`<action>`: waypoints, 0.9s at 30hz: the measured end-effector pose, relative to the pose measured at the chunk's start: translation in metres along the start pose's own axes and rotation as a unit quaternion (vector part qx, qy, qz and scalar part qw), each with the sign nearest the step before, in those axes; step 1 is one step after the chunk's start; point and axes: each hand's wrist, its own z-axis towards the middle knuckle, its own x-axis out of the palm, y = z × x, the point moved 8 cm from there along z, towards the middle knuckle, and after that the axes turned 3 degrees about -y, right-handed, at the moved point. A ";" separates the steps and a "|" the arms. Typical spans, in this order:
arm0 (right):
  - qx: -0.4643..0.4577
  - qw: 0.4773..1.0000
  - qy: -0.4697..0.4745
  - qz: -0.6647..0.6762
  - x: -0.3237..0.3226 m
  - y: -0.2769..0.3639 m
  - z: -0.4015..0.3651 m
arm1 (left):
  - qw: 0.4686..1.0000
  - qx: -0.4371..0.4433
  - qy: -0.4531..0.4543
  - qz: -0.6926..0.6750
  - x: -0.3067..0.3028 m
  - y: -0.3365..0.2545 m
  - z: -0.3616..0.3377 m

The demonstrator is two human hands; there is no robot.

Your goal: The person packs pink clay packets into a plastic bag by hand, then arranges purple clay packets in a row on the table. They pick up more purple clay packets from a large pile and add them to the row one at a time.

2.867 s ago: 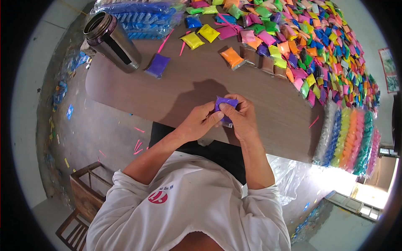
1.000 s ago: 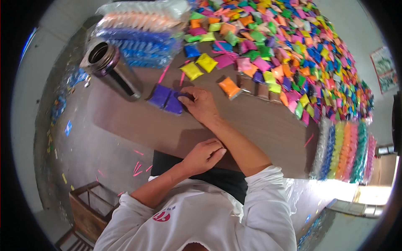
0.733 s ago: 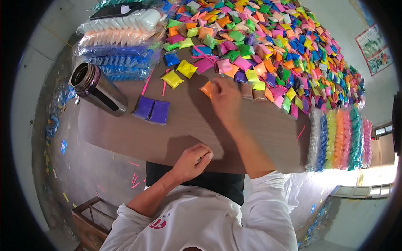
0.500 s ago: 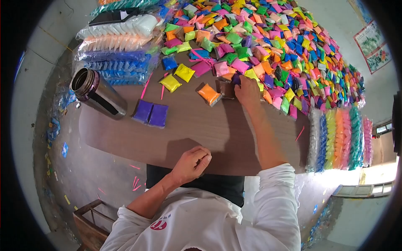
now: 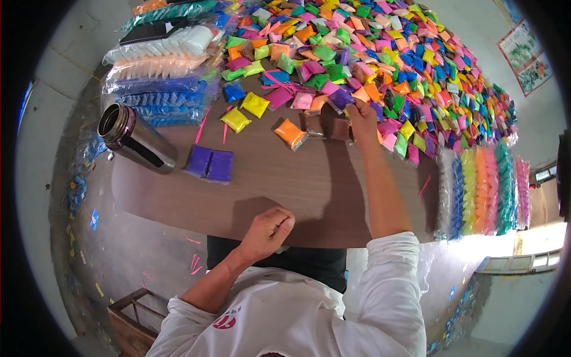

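My right hand (image 5: 363, 122) reaches to the near edge of a big heap of small coloured packets (image 5: 392, 65). Its fingertips are pinched at the corner of a purple packet (image 5: 341, 99). Just left of this hand lie a brown packet (image 5: 341, 129) and another dark brown packet (image 5: 314, 125). An orange packet (image 5: 290, 133) sits further left on the table. My left hand (image 5: 269, 231) is curled closed over the table's front edge; whatever its fingers may hold is hidden. Two purple packets (image 5: 209, 163) lie side by side to the left.
An open steel flask (image 5: 140, 140) stands at the left of the brown table (image 5: 267, 184). Behind it are stacked plastic-wrapped packet strips (image 5: 157, 89). More strips (image 5: 482, 190) stand at the right edge. Two yellow packets (image 5: 247, 113) and pink ties lie near the heap.
My right hand has moved slightly right, and a second brown packet now shows beside it. The purple packet at its fingertips has shifted away from me. My left hand stays nearly still.
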 end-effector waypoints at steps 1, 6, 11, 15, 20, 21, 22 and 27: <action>0.081 0.991 0.012 0.105 -0.002 0.003 -0.004 | 1.000 0.005 -0.002 -0.001 0.000 0.000 0.001; 0.258 0.896 0.082 0.353 0.008 0.035 -0.062 | 0.999 -0.011 -0.005 -0.044 -0.001 0.014 0.000; 0.302 0.869 0.218 0.328 0.022 0.048 -0.160 | 0.994 -0.027 -0.019 -0.107 -0.002 0.013 0.000; 0.339 0.873 0.255 0.241 0.031 0.068 -0.219 | 0.998 -0.013 0.011 -0.065 -0.001 0.012 0.001; 0.332 0.860 0.276 0.271 0.042 0.083 -0.239 | 1.000 0.017 -0.020 -0.011 0.000 0.003 0.003; 0.329 0.855 0.276 0.289 0.043 0.087 -0.238 | 0.999 0.028 -0.025 -0.006 0.000 0.002 0.002; 0.313 0.868 0.266 0.280 0.043 0.091 -0.235 | 0.999 0.040 -0.029 -0.002 0.000 0.001 0.002; 0.239 0.906 0.262 0.232 0.050 0.087 -0.229 | 0.999 0.040 -0.023 0.027 0.000 -0.001 0.002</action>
